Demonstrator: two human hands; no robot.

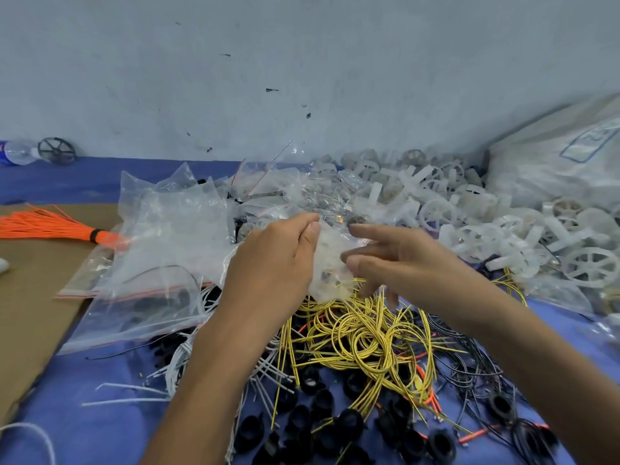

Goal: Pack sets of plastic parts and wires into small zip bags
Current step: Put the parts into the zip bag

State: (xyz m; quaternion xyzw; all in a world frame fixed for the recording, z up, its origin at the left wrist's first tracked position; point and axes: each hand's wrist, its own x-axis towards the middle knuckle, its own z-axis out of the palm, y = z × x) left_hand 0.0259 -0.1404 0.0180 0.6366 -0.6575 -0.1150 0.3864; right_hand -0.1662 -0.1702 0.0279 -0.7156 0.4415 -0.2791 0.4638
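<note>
My left hand pinches the top of a small clear zip bag that hangs above the wire pile, with pale parts inside. Just right of the bag, my right hand hovers with spread, relaxed fingers and holds nothing. Below both hands lies a tangle of yellow wires. Black plastic rings are scattered near the front. White wheel-shaped plastic parts are heaped at the right. A pile of empty zip bags sits at the left.
An orange wire bundle lies on brown cardboard at the left. White wires and thin black wires spread over the blue cloth. A big white sack stands at the right; a water bottle lies by the wall.
</note>
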